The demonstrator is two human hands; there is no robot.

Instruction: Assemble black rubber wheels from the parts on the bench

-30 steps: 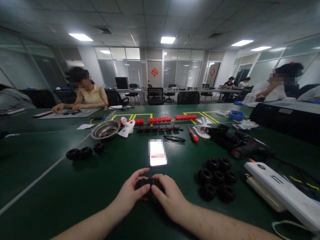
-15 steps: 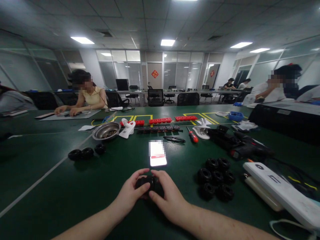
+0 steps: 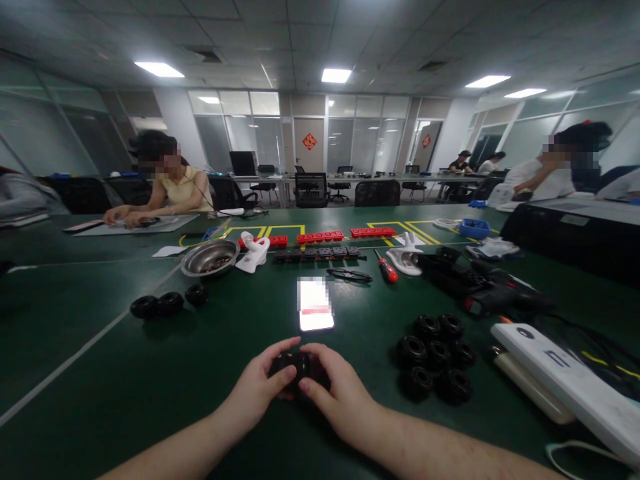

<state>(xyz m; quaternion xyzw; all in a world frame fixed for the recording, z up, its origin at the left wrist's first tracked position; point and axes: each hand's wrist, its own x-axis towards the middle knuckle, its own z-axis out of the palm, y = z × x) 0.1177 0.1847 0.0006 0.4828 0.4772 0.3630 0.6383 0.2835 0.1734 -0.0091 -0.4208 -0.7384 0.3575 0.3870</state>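
Both hands close around a glossy black wheel [image 3: 299,365] just above the table's near part. My left hand [image 3: 263,378] grips it from the left, thumb across its front. From the right, my right hand [image 3: 336,381] curls around it, and the fingers of both hands cover much of its sides. Beyond the hands lies a phone [image 3: 316,304] with a bright screen. Several similar black wheels [image 3: 439,353] are grouped to the right of my right hand. Another row of black wheels [image 3: 170,303] lies to the left.
Further back are a metal bowl [image 3: 210,259], red trays [image 3: 320,237], a black strip of parts [image 3: 320,255], pliers [image 3: 350,275] and a screwdriver [image 3: 386,267]. A power drill [image 3: 500,297] and a white device [image 3: 565,380] lie right. Co-workers sit across the table.
The view has shifted slightly. Both hands keep hold of the black wheel, with only small finger movement; it seems turned a little.
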